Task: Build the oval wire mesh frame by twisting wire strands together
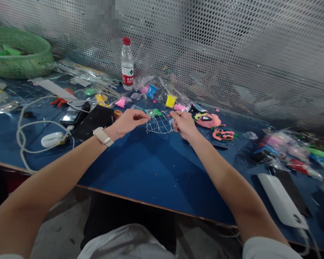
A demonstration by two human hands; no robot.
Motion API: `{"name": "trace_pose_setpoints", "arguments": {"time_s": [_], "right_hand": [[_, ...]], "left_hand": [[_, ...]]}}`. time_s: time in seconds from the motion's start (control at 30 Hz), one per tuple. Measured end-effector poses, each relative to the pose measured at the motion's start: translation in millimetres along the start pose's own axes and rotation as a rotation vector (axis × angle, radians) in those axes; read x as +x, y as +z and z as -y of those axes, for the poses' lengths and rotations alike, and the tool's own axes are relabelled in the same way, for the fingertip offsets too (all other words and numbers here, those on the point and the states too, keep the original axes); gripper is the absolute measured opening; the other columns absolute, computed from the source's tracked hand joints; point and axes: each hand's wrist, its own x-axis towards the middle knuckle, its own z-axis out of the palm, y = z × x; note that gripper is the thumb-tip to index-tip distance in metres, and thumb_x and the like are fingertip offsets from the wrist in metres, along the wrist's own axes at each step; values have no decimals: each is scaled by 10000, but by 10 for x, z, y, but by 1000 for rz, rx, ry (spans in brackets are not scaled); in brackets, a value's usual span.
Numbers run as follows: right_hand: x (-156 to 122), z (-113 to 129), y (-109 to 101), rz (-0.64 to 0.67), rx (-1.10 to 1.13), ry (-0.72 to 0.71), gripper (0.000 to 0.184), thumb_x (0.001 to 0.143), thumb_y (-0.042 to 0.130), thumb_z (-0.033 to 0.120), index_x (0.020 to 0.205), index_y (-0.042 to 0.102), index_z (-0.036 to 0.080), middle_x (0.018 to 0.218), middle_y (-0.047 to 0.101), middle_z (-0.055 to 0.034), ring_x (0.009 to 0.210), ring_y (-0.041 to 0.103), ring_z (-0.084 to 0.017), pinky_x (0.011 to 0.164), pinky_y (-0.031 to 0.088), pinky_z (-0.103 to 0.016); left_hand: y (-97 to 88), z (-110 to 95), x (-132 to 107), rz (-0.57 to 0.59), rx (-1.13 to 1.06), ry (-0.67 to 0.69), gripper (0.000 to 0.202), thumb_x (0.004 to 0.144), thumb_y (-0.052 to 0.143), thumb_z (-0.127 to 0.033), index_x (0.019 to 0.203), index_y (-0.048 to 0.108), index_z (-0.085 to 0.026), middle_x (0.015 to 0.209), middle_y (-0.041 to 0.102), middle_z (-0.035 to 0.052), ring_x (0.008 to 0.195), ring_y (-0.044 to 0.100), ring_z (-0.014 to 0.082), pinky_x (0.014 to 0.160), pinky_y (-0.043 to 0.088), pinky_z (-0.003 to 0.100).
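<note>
A small frame of thin silvery wire (160, 126), bent into a rounded grid, is held just above the blue table between my hands. My left hand (129, 121), with a pale band on the wrist, pinches the frame's left edge between thumb and fingers. At the opposite edge, my right hand (183, 124) has its fingers closed on the wire; their tips are partly hidden. Just right of that hand lie a pink and yellow clay figure (208, 119) and an orange and dark clay piece (223, 135). Behind the frame is a green lump (154, 112) in clear wrapping.
A water bottle (127, 66) stands near the perforated metal panel (218, 46). On the left are a green basket (21, 59), a dark phone (93, 121), a white mouse-shaped device (52, 139) and a looping cable. At right lie wrapped clay packs (283, 147) and a white power bank (282, 201).
</note>
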Motion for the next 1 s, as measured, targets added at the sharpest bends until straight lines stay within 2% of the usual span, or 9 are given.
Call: {"name": "trace_pose_setpoints", "arguments": {"time_s": [0.13,0.3,0.4,0.47,0.57,0.63,0.77,0.87,1.0], "right_hand": [[-20,7,-3,-20,-34,-50,279,1050,714,347,828,633,200,492,413,101,372,400,-69,351,326,-206],[16,-9,-28,-9,-82,-92,308,1007,752,435,831,653,203,528,424,87,397,426,-90,365,341,-240],[77,12,-96,-26,-129,-135,264,943,804,434,882,694,202,656,567,28,491,545,-126,404,383,-262],[92,73,-175,-105,-192,-273,217,895,835,386,950,716,213,840,682,-22,647,642,-153,503,466,-277],[8,239,-302,-227,-413,-775,134,909,773,328,988,738,226,1052,742,-65,904,701,-206,772,569,-358],[-122,374,-342,-97,-581,-936,110,979,710,351,967,744,248,1010,768,-51,962,703,-230,878,559,-403],[-439,602,-251,231,-957,-969,193,991,714,329,1175,730,274,1106,780,-63,1057,672,-290,971,527,-480],[-633,711,-134,216,-1253,-994,214,1028,684,369,1182,775,253,1166,774,-123,1245,567,-384,1047,439,-575],[-781,794,-96,200,-1433,-978,251,998,745,354,1233,797,285,1191,787,-125,1295,510,-417,1055,377,-617]], "left_hand": [[96,56,-19,-68,-91,-62,154,905,810,-320,963,841,-180,913,794,79,807,661,155,739,527,316],[153,87,-33,-26,-259,-86,126,924,776,-292,938,824,-176,959,798,84,901,728,170,836,576,337],[144,71,-26,-62,-253,-63,116,920,763,-273,931,819,-171,940,801,78,872,730,161,868,598,347],[119,39,-22,-83,-141,-5,126,926,753,-276,937,821,-170,931,812,78,860,737,168,872,608,352],[76,-46,-40,-88,166,130,156,952,716,-277,972,836,-179,978,837,83,884,753,188,854,603,343],[63,-121,-74,-97,326,231,180,980,688,-276,1005,843,-188,1030,844,81,920,761,194,845,591,328],[83,-283,-176,-125,440,416,212,1045,641,-283,1042,838,-203,1023,830,67,870,750,177,786,575,298],[96,-368,-242,-179,537,550,247,1093,593,-280,1061,830,-218,1047,816,73,916,751,187,822,580,319],[86,-389,-275,-187,701,681,279,1130,533,-269,1127,810,-234,1055,792,86,959,730,203,846,582,359]]}}
